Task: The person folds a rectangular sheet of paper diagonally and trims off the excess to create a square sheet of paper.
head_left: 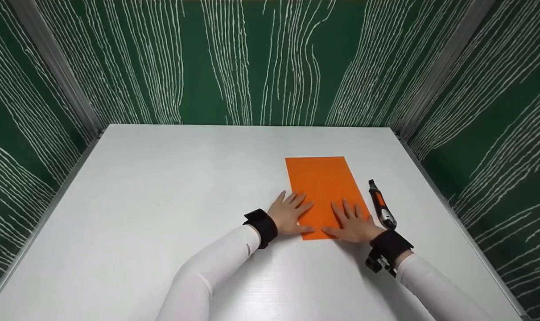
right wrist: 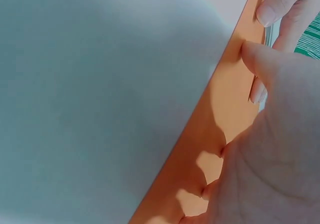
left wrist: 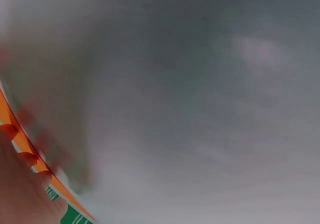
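An orange sheet (head_left: pixel 321 178) lies flat on the white table (head_left: pixel 162 187), right of the middle. On its lower left edge rests the left hand (head_left: pixel 290 216), its fingers spread over the sheet. The right hand (head_left: pixel 354 225) presses on the lower right part, fingers spread, thumb pointing toward the other thumb. In the right wrist view, the thumb of the right hand (right wrist: pixel 275 149) touches the sheet (right wrist: pixel 195 144), and fingers of the left hand (right wrist: pixel 282 14) show beyond it. The left wrist view has only part of the left hand (left wrist: pixel 25 189) in its lower left corner.
A slim black, orange and grey handheld tool (head_left: pixel 381 205) lies just right of the sheet, close to the right hand. Green walls with white streaks (head_left: pixel 261 62) stand behind and on both sides. Each wrist carries a black band (head_left: pixel 263 227).
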`<action>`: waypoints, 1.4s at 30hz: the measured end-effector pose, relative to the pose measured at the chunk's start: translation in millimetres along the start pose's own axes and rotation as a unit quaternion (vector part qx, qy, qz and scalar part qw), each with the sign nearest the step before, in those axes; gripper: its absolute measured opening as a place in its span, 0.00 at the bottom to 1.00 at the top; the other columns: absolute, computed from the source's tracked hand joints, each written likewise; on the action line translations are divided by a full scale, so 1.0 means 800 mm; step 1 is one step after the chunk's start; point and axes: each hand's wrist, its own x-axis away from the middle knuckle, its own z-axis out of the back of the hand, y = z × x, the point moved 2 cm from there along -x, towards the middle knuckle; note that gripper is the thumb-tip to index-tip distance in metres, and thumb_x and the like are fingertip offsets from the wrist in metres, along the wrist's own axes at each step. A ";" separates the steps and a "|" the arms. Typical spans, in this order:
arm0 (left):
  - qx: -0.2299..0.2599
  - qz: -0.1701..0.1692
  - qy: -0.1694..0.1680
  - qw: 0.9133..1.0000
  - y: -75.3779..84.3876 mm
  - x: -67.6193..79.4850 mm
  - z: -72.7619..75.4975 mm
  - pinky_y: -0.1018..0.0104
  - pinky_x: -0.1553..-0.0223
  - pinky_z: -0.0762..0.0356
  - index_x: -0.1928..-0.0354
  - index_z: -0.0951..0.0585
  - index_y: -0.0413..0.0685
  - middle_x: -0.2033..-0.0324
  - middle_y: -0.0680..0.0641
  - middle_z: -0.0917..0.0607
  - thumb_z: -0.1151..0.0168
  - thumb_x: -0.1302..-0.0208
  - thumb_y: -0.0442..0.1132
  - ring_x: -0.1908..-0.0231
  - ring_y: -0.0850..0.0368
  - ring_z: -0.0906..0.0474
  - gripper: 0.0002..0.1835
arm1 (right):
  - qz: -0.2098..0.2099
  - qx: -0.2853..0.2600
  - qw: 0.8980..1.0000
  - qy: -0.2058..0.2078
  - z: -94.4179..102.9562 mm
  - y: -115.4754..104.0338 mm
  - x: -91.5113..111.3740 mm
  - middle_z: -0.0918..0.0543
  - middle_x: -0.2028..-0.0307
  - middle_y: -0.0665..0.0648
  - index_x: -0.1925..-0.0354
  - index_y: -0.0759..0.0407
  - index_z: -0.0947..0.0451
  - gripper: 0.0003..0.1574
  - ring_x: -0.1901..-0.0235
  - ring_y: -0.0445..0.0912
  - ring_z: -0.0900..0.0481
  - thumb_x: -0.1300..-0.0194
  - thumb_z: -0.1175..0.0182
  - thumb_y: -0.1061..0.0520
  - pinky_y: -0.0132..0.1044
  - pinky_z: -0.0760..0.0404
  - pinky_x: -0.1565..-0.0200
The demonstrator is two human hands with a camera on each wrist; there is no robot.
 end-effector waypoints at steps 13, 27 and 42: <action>0.005 0.005 -0.012 1.000 -0.015 0.012 -0.001 0.49 0.16 0.58 0.18 0.48 0.66 0.17 0.50 0.50 0.55 0.30 0.75 0.16 0.50 0.55 0.45 | 0.021 -0.003 1.000 0.017 -0.010 -0.013 -0.001 0.66 0.18 0.70 0.17 0.53 0.60 0.68 0.21 0.76 0.69 0.36 0.56 0.14 0.84 0.66 0.31; 0.063 -0.006 0.002 0.998 -0.055 0.066 -0.005 0.45 0.17 0.59 0.18 0.47 0.60 0.17 0.45 0.50 0.52 0.29 0.71 0.17 0.44 0.56 0.45 | 0.076 0.025 0.997 0.010 -0.015 -0.053 0.009 0.63 0.17 0.68 0.17 0.53 0.58 0.61 0.20 0.73 0.66 0.30 0.49 0.24 0.81 0.62 0.29; 0.077 0.026 -0.034 0.996 -0.082 0.130 0.004 0.45 0.17 0.60 0.17 0.49 0.61 0.16 0.47 0.51 0.50 0.29 0.71 0.16 0.45 0.58 0.46 | 0.175 0.063 0.982 -0.015 -0.028 -0.100 0.000 0.60 0.16 0.62 0.17 0.47 0.55 0.59 0.18 0.67 0.63 0.31 0.47 0.23 0.74 0.59 0.23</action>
